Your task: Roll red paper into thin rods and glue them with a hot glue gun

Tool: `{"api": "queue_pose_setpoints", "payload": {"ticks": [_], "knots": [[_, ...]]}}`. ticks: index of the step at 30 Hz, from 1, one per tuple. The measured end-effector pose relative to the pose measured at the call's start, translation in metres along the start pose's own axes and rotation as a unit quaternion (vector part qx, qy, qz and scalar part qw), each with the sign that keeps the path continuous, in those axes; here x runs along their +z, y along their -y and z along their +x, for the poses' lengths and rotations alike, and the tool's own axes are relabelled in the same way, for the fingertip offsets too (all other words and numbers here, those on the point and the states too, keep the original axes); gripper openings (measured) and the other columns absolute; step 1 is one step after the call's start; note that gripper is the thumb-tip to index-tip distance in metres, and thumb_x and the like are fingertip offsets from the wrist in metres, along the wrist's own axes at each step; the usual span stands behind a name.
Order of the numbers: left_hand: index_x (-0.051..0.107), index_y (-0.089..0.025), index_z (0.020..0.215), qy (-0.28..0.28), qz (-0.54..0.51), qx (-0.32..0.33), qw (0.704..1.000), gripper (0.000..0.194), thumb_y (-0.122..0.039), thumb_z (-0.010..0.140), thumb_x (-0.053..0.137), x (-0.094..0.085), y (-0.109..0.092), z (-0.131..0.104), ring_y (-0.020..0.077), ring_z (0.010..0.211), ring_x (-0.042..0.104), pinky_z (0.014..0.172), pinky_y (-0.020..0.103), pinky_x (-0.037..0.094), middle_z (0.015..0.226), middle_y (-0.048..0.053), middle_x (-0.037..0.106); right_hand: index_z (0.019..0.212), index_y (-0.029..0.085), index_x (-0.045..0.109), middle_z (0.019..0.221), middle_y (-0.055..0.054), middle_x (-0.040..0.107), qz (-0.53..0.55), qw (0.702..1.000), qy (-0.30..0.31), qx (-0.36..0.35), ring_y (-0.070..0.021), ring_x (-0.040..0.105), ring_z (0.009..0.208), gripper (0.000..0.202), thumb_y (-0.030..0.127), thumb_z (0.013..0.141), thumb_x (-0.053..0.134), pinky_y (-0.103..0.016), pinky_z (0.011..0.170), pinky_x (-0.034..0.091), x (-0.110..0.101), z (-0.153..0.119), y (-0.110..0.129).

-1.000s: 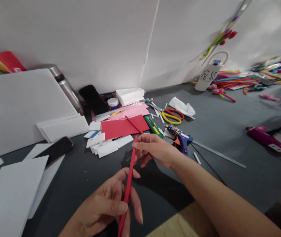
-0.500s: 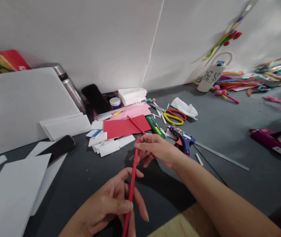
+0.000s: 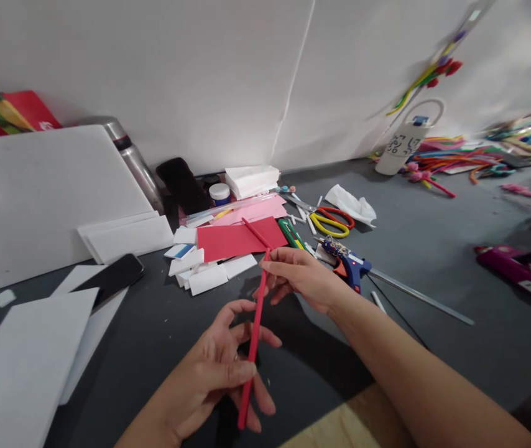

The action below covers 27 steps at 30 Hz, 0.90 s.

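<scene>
While the right hand pinched the top of a slender red stick between closed fingers, the left hand held it lower, fingers loosely spread. It slanted through the frame's lower centre.

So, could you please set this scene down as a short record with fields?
Left hand: thumb on lower part of long, thin red stick
Right hand: fingers at that stick's upper end
Beyond the hands: flat red rectangular sheet, second thin red stick lying partly on it
Right of sheet: scissors with red and yellow handles; blue glue gun with orange trigger
Back right: white cylindrical bottle with dark markings
</scene>
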<state>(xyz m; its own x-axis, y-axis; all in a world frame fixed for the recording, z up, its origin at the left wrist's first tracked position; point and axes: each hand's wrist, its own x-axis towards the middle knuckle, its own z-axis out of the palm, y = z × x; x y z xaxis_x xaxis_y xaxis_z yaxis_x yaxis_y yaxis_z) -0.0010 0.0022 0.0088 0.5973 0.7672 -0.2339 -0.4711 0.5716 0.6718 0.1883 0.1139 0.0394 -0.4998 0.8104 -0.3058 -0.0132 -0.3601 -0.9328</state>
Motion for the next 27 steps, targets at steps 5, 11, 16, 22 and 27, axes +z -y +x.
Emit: {"api": "queue_pose_setpoints", "payload": {"ticks": [5,11,16,22,27], "knots": [[0.038,-0.03,0.126,-0.013,0.0,0.01,1.0,0.053,-0.01,0.083,0.061,-0.001,0.0,-0.001,0.018,0.067,0.073,0.049,0.027,0.06,0.119,0.009,0.058,0.084,0.018,0.058,0.07,-0.003,0.07,0.01,1.0,0.012,-0.025,-0.0155,0.068,0.063,0.023,0.038,0.084,0.068,-0.024,0.054,0.057,0.002,0.0,0.0],[0.043,-0.028,0.123,-0.03,0.011,0.011,0.999,0.049,-0.012,0.082,0.065,0.001,-0.002,-0.001,0.0178,0.067,0.073,0.051,0.027,0.061,0.117,0.008,0.059,0.093,0.02,0.056,0.075,-0.003,0.071,0.023,0.998,0.038,-0.054,-0.0198,0.073,0.072,0.02,0.036,0.087,0.065,-0.026,0.057,0.057,0.001,0.0,0.0],[0.045,-0.027,0.122,-0.087,0.076,0.023,0.993,0.049,-0.016,0.082,0.068,0.008,-0.004,-0.001,0.0185,0.065,0.073,0.052,0.027,0.058,0.111,0.007,0.061,0.098,0.021,0.053,0.078,-0.004,0.072,0.002,0.995,0.053,-0.082,-0.0216,0.073,0.079,0.016,0.035,0.091,0.056,-0.027,0.06,0.057,0.001,0.0,0.002],[0.05,-0.025,0.119,-0.203,0.299,0.051,0.931,0.039,-0.02,0.084,0.066,0.009,-0.006,-0.001,0.0161,0.066,0.071,0.059,0.026,0.055,0.106,0.006,0.066,0.097,0.022,0.05,0.081,0.0,0.069,-0.087,0.99,0.065,-0.09,-0.0136,0.067,0.06,0.015,0.035,0.092,0.056,-0.018,0.041,0.047,-0.001,0.0,0.003],[0.056,-0.029,0.125,-0.267,0.456,0.104,0.843,0.04,-0.019,0.087,0.061,0.001,-0.005,-0.005,0.0167,0.069,0.071,0.068,0.029,0.055,0.109,0.006,0.07,0.095,0.02,0.054,0.094,-0.003,0.069,-0.081,0.991,0.08,-0.074,-0.0131,0.069,0.061,0.023,0.042,0.092,0.058,-0.017,0.04,0.047,-0.001,0.0,0.002]]}}
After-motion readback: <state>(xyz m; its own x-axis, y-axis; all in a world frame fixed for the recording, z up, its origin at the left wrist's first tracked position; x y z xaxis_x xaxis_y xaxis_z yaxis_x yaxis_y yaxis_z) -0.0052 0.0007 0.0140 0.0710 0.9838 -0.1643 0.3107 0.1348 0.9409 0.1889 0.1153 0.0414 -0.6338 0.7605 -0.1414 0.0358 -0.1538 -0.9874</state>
